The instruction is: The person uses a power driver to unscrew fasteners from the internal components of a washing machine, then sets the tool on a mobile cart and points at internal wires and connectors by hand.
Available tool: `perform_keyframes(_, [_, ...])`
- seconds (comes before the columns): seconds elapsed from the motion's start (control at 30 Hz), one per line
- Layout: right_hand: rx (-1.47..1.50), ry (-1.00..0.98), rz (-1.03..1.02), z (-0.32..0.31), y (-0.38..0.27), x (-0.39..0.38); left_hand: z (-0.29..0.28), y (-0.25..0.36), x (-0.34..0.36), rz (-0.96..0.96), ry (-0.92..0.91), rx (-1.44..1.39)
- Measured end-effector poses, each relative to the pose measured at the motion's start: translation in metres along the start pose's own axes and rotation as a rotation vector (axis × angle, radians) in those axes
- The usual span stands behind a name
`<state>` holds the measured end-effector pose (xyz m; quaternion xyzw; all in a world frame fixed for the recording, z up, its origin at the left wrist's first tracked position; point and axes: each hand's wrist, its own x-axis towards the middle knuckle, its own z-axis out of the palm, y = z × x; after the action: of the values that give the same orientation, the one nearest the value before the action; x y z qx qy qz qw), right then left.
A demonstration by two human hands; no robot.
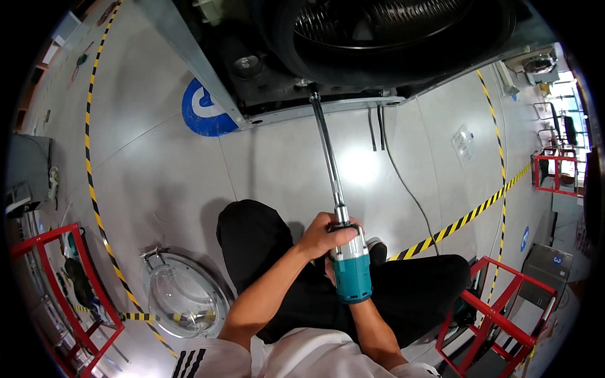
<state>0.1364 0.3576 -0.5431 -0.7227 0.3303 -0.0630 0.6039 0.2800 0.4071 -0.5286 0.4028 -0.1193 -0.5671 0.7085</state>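
A teal and silver cordless impact wrench [350, 268] is in both my hands, with a long metal extension bar [328, 146] running up and away from it. My left hand [320, 235] is closed round the tool's silver nose. Behind the tool's body, my right hand [329, 271] is mostly hidden, with only a bit of its fingers showing at the grip. The bar's far end meets a fastener at the lower front of an opened washing machine [261, 94], below its dark rubber door seal [290, 47]. The metal drum [384, 25] shows inside.
A round glass washer door [183, 296] lies on the floor to my left. Red metal frames [79, 277] stand at both sides. Yellow-black tape [91, 157] marks the floor. A thin cable [403, 183] runs from the machine, and a clear plastic packet [463, 145] lies to the right.
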Motion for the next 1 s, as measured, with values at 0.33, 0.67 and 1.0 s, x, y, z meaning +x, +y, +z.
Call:
perform_keyframes(0.33, [-0.044,-0.193,-0.136,-0.006,0.077,0.032,0.006,-0.002,0.015,0.004,0.137,-0.054])
perform_keyframes(0.67, [0.165,-0.113,-0.028,-0.003,0.05,0.047,0.003,-0.024,0.02,0.049,0.264,-0.203])
perform_keyframes(1.0, [0.085,-0.054,-0.296,0.003,0.059,0.05,-0.005,-0.034,0.02,0.088,0.248,-0.219])
